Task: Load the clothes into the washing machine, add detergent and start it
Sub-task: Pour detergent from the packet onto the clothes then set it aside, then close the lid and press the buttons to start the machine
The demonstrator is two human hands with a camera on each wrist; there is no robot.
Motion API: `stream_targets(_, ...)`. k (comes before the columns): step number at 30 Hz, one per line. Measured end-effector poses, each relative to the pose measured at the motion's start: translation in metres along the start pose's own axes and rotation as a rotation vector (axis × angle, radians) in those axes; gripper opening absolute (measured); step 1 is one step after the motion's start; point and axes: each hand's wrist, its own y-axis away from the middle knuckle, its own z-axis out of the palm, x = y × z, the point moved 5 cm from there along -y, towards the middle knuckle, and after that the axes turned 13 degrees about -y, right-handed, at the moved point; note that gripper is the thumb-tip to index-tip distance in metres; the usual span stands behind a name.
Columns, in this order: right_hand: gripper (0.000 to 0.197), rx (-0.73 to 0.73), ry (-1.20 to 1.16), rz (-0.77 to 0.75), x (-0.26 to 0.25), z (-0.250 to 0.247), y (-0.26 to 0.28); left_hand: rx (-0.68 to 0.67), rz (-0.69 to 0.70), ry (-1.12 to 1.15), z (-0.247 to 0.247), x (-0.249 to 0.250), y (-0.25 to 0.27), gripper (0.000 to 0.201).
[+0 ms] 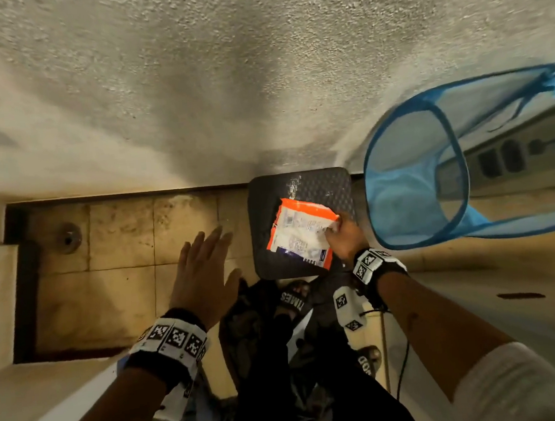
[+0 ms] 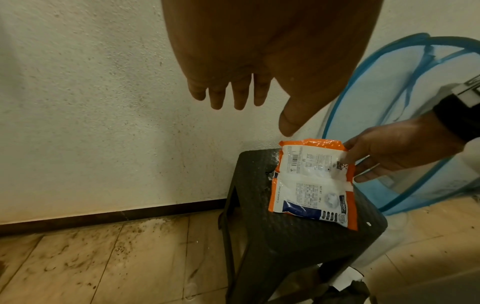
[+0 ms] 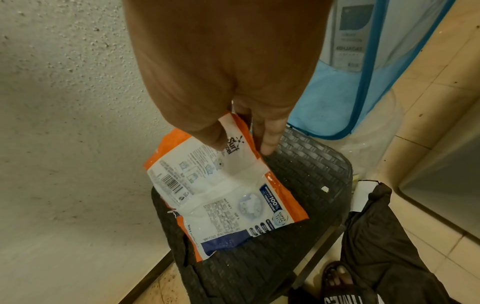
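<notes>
An orange and white detergent packet (image 1: 299, 233) (image 2: 313, 183) (image 3: 221, 191) lies on a dark woven-pattern plastic stool (image 1: 327, 186) (image 2: 298, 246) (image 3: 306, 181) by the wall. My right hand (image 1: 341, 235) (image 2: 389, 150) (image 3: 233, 142) pinches the packet's upper corner between thumb and fingers. My left hand (image 1: 204, 269) (image 2: 239, 96) hovers to the left of the stool, fingers straight and spread, holding nothing. A blue mesh laundry hamper (image 1: 432, 171) (image 2: 405, 115) (image 3: 350, 86) stands tilted just right of the stool, and I see no clothes in it.
A rough white wall (image 1: 193, 84) runs behind the stool. Beige floor tiles (image 1: 107, 257) with a floor drain (image 1: 68, 238) lie to the left. A white appliance panel (image 1: 511, 155) shows behind the hamper. My sandalled feet (image 1: 293, 298) stand close to the stool.
</notes>
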Motion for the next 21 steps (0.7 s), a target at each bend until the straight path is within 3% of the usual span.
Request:
stream_targets(3, 0.043, -0.027, -0.046, -0.008, 0.001, -0.002, 0.000, 0.003, 0.011, 0.009, 0.000, 0.009, -0.003, 0.069)
stream_targets(7, 0.033, -0.077, -0.022, -0.033, -0.002, -0.011, 0.010, 0.026, 0.028, 0.029, -0.007, 0.024, -0.007, 0.068)
stream_targets(12, 0.042, -0.131, -0.136, -0.138, -0.022, -0.034, 0.057, 0.046, 0.087, 0.043, -0.022, 0.047, -0.004, 0.065)
stream_targets(17, 0.051, -0.031, -0.076, -0.181, -0.001, -0.063, 0.106, 0.090, 0.228, 0.024, -0.051, 0.092, 0.016, 0.062)
stream_targets(21, 0.045, 0.101, -0.013, -0.325, 0.008, -0.102, 0.174, 0.161, 0.428, 0.035, -0.077, 0.148, 0.046, 0.055)
